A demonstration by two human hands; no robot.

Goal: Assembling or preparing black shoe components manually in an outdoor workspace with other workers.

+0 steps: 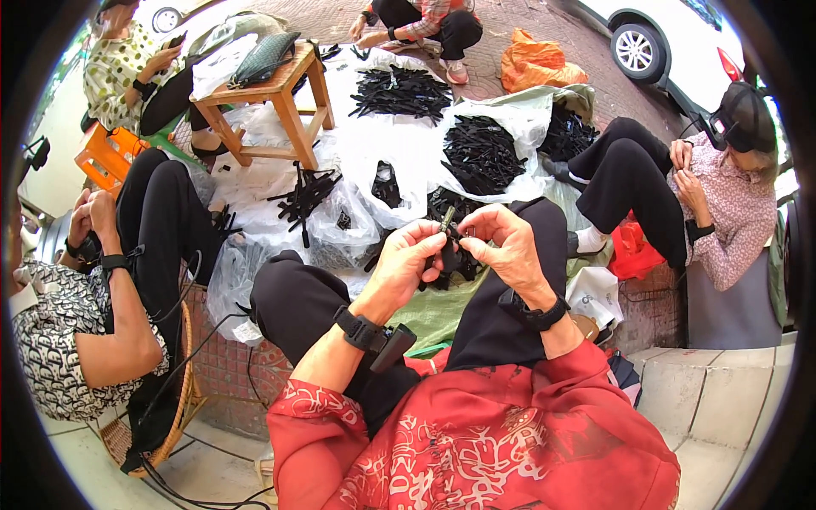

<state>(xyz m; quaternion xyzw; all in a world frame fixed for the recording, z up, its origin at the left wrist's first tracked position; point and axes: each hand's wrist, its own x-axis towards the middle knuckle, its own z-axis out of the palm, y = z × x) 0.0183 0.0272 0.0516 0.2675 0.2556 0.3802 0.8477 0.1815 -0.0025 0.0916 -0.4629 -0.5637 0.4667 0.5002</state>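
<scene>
Left hand (410, 257): grip closed, thumb and fingers pinching a small dark strip (447, 219).
Right hand (508, 246): thumb and forefinger close together just beside it; cannot tell whether this grip holds anything.
Strip's place: raised between the knees, one end pointing up.
Beyond the knees: black strips (483, 155) heaped on white plastic sheeting (361, 144).
Farther out: wooden stool (295, 129), orange bag (540, 64).

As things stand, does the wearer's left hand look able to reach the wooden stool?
Probably not without leaning forward: the wooden stool stands beyond clear plastic bags and a pile of black strips, and the left hand is already holding a small dark piece.
</scene>
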